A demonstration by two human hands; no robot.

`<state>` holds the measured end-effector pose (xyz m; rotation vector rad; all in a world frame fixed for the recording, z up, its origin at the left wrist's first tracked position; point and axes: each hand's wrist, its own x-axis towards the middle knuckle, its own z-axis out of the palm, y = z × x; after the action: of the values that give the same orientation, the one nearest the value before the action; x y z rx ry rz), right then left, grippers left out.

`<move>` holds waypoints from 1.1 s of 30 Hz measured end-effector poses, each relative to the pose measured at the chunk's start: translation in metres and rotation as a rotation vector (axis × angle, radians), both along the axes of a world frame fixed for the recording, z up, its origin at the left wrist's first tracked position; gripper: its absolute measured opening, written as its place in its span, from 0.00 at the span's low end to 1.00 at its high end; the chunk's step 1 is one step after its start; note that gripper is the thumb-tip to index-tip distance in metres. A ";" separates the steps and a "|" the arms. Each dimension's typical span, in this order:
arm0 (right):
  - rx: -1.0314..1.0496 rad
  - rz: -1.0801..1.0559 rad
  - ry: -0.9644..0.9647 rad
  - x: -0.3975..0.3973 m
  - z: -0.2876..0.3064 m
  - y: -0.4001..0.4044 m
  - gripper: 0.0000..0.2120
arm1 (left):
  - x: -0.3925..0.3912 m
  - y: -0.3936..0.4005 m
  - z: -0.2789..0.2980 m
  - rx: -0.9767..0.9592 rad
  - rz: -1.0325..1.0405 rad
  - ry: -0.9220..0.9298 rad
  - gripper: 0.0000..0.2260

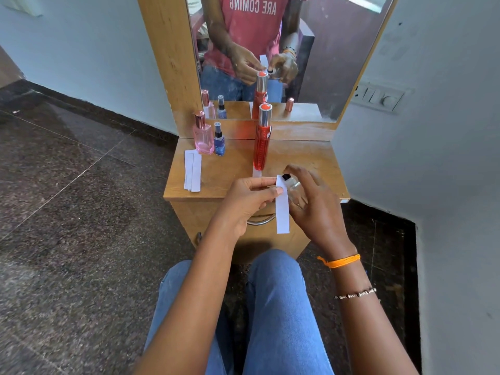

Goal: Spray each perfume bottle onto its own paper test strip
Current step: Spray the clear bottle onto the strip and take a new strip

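Fingers of the left hand pinch a strip near its top, so most of it hangs loose below the grip; the right hand curls round a clear bottle, one finger over the black nozzle, which sits just beside the strip's upper end. Pressed from this close, the spray may soak the paper or wet the pinching fingers, and the loose tail could swing off line. Both hands work over the table's near edge, so a slipped bottle would likely fall to the floor. Further on, a tall red bottle stands on another strip, near enough for a stray knuckle to topple it. Spare strips lie left, with pink and blue bottles behind; drifting mist might taint those
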<state>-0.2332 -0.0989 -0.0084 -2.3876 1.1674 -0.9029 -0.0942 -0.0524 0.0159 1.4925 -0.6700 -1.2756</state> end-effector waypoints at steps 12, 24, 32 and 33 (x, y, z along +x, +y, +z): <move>0.061 -0.050 -0.070 -0.001 -0.005 0.003 0.28 | 0.003 -0.003 -0.003 -0.023 0.014 -0.060 0.11; 0.111 -0.069 -0.163 -0.011 -0.008 0.005 0.29 | -0.004 -0.049 -0.032 -0.007 0.094 -0.628 0.09; 0.156 -0.044 -0.202 -0.009 -0.006 0.003 0.30 | -0.010 -0.054 -0.040 -0.048 0.072 -0.914 0.05; 0.158 -0.040 -0.206 -0.008 -0.006 0.002 0.30 | -0.012 -0.054 -0.040 -0.050 0.068 -0.962 0.05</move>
<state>-0.2414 -0.0964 -0.0144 -2.0992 1.1639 -1.0029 -0.1059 -0.1060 -0.0236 2.0436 -1.2252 -0.4113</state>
